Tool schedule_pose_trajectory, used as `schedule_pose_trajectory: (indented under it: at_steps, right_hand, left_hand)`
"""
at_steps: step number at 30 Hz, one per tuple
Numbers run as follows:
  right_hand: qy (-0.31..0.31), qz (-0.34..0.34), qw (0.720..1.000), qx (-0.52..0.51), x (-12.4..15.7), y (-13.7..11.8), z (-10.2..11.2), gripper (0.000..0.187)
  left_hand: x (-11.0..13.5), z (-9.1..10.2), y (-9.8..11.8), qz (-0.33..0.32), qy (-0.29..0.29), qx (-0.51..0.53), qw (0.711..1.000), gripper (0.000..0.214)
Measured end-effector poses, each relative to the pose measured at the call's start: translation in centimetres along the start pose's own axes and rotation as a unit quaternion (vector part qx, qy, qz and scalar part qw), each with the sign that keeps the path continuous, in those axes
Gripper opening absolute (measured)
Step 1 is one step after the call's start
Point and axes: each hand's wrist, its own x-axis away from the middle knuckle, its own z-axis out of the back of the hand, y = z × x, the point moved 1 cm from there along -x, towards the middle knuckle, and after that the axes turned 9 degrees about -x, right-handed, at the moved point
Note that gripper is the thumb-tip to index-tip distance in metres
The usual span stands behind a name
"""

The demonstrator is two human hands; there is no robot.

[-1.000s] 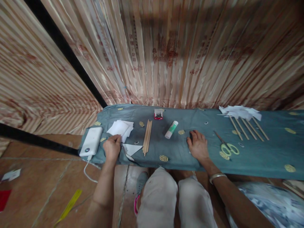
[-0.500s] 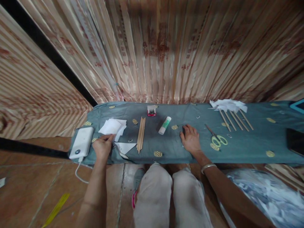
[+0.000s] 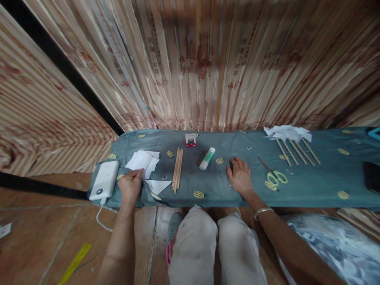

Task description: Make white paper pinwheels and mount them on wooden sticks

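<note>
My left hand [image 3: 130, 186] is at the lower edge of a stack of white paper pieces [image 3: 140, 160], thumb and fingers pinched together on the edge of one piece. Just right of it lie a triangular paper piece [image 3: 158, 185] and a thin, pale curved thing [image 3: 154, 195] that I cannot make out. Beyond these is a bundle of wooden sticks [image 3: 177, 170]. My right hand [image 3: 239, 175] rests palm down on the cloth, fingers extended, holding nothing. It lies between a glue stick [image 3: 207, 158] with a green label and scissors [image 3: 272, 174] with light green handles.
A small red box [image 3: 190, 140] of dark bits sits at the back. Several sticks with white paper flags [image 3: 289, 133] lie at the right rear. A white power bank [image 3: 104, 180] with a cable is at the left end. A dark device [image 3: 371, 177] lies far right on the green cloth.
The whole view has shifted slightly, so everything appears a little lower and further right. Both hands keep the same places and poses on the table.
</note>
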Motion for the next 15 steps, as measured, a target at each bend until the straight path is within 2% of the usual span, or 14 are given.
schedule_pose_trajectory:
  at_steps: [8, 12, 15]
  right_hand:
    - [0.007, 0.003, 1.0, -0.011, 0.1, 0.0, 0.0, 0.043]
    - [0.01, 0.005, 1.0, -0.011, 0.1, 0.0, 0.0, 0.042]
    - [0.007, 0.002, 1.0, -0.005, 0.1, 0.1, 0.0, 0.043]
  left_hand:
    - [0.1, -0.4, -0.4, -0.007, 0.003, 0.044, 0.999, 0.029]
    - [1.1, 0.6, 0.6, -0.016, 0.052, 0.071, 0.996, 0.025]
    - [2.3, 2.0, 2.0, -0.045, 0.096, 0.134, 0.985, 0.024]
